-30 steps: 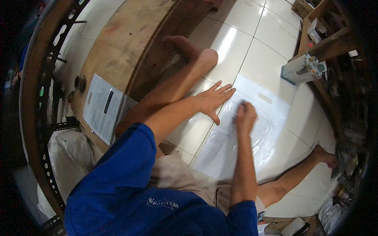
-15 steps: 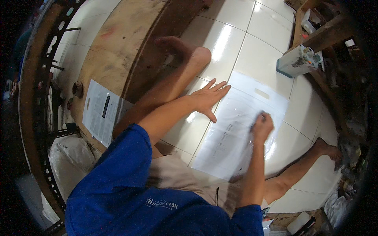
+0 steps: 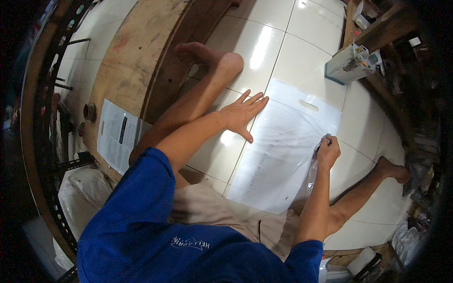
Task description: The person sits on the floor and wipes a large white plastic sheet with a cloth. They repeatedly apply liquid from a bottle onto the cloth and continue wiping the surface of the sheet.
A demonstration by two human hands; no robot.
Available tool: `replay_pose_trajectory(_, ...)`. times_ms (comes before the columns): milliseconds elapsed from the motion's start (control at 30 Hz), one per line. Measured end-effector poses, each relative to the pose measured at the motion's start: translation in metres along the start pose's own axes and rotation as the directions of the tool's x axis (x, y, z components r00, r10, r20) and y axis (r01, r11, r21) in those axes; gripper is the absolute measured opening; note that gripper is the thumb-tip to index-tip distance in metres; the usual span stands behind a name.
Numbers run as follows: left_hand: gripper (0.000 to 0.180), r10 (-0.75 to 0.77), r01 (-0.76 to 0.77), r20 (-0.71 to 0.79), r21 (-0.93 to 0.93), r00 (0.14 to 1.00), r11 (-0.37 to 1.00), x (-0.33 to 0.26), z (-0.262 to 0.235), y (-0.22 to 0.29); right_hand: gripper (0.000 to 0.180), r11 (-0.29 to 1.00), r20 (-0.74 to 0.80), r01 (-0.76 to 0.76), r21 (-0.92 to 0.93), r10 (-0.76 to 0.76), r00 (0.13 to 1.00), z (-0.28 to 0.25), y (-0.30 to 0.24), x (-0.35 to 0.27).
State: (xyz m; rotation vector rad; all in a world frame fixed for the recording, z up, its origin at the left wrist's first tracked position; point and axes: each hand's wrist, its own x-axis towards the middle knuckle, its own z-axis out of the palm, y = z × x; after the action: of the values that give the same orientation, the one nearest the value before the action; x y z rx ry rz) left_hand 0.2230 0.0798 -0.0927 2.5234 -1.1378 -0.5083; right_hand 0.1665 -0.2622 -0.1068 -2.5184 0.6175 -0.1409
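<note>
Head view: left hand [image 3: 240,114] flat on plastic bag [image 3: 283,155]; right hand [image 3: 328,152] pinching edge.

right hand [image 3: 328,152] sliding off the middle of the clear plastic bag [image 3: 288,155] out to its right edge, now pinching that edge and peeling it up off the floor, left hand [image 3: 241,114] shifting only slightly on the bag's left edge
</note>
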Motion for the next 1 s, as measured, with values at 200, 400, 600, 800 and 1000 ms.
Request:
replay_pose_trajectory(200,0.129,0.043,-0.043,-0.001,0.075,0.999,0.996,0.000,0.005,-0.003,0.019,0.952,0.186,0.268,0.146,-0.293,0.938,0.060,-0.072,-0.070)
replay_pose_trajectory(400,0.128,0.047,-0.047,0.002,0.074,0.999,0.996,-0.001,0.005,-0.005,0.020,0.987,0.063,0.153,0.056,-0.156,0.986,0.038,-0.029,-0.026)
replay_pose_trajectory(600,0.128,0.050,-0.050,0.008,0.077,0.999,0.996,0.002,0.006,-0.004,0.016,0.997,0.023,0.055,0.057,-0.057,0.998,0.000,-0.002,-0.016)
replay_pose_trajectory(800,0.128,0.046,-0.046,-0.003,0.086,0.999,0.995,-0.002,0.006,-0.006,0.016,0.879,0.135,0.414,0.236,-0.451,0.882,0.062,-0.085,-0.092)
replay_pose_trajectory(1000,0.128,0.072,-0.070,-0.041,0.055,0.997,0.996,-0.003,0.010,-0.009,0.017,0.998,0.069,-0.015,0.066,0.010,0.998,0.015,-0.012,-0.020)
